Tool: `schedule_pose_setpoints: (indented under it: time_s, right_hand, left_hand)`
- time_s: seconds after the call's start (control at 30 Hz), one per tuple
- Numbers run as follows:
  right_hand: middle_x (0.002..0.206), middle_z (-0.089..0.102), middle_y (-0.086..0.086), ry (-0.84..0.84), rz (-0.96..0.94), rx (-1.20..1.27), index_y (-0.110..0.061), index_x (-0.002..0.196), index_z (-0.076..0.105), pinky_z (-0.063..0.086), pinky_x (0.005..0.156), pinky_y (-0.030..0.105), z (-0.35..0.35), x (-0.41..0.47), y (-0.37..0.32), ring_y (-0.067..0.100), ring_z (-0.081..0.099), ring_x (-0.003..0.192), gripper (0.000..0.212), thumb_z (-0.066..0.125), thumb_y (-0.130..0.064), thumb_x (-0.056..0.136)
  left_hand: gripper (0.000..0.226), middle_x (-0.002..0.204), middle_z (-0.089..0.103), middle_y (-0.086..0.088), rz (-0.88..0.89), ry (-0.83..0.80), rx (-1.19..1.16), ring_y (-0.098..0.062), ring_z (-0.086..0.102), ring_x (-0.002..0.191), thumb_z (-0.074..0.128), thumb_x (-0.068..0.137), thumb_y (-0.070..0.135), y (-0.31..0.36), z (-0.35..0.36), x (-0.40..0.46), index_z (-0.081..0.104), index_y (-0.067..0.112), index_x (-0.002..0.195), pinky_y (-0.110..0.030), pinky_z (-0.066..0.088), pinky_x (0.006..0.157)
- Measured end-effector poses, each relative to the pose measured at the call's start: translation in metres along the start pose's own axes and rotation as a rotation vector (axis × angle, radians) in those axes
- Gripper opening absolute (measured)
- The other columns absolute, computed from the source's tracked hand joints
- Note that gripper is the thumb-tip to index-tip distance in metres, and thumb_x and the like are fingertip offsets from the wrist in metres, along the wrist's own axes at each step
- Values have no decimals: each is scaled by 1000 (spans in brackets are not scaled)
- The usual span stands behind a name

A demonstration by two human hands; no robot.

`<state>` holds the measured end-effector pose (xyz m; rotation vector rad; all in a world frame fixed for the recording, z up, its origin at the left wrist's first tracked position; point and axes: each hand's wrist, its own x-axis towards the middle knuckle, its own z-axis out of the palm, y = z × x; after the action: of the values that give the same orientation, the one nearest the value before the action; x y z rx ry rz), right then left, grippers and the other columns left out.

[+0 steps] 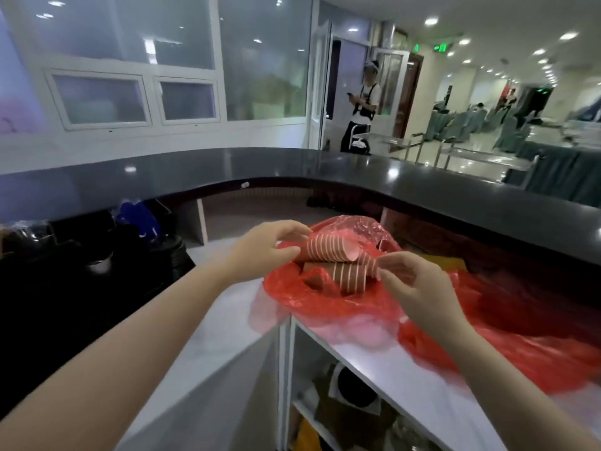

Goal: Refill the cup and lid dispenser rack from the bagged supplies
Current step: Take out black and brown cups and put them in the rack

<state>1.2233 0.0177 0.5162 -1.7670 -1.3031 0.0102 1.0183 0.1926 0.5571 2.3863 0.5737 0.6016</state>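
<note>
two stacks of paper cups lie in the open red bag; left hand grips the upper stack, right hand pinches the lower one.

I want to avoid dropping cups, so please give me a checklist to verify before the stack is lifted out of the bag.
1. Left hand has a grip on the upper nested stack of brown paper cups: ok, fingers curl round its base end.
2. Right hand holds the lower stack of brown paper cups: ok, fingertips pinch its rim end.
3. Thin red plastic bag open enough: ok, both stacks lie exposed.
4. Stacks free of each other: cannot tell, they overlap.
5. Black dispenser rack has an empty slot: cannot tell, too dark.
6. White counter top between bag and rack free: ok.
</note>
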Motion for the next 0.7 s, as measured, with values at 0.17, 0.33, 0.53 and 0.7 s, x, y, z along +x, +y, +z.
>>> schedule_pose_setpoints:
  time_s: [0.17,0.33,0.53,0.7]
  right_hand:
    - [96,68,-10,105,-51,-310,-22,94,73,40,81,25,-12,8,65,14,62,94,20,71,-8,79]
    - [123,60,11,-49,42,-421,-21,86,76,37,100,39,9,36,118,32,51,119,14,74,-9,78]
    - [160,14,6,-369,242,-629,-25,135,51,15,118,40,46,97,178,27,5,148,48,59,-39,89]
    - [161,11,1,-218,337,-596,-28,149,26,15,117,40,64,140,215,26,3,148,71,61,-38,89]
  left_hand:
    - [34,109,68,8,-4,178,-8,1,60,99,55,85,0,-30,57,39,69,20,109,-3,41,86]
    - [29,132,57,3,127,254,106,-9,51,121,60,84,3,-79,89,91,69,17,108,-24,38,103]
    - [38,159,18,-2,93,-13,452,-23,17,146,55,93,38,-157,111,173,56,23,129,-51,19,115]
    - [60,161,4,2,-10,-134,487,-19,6,148,39,95,53,-202,126,233,35,21,145,-53,5,115]
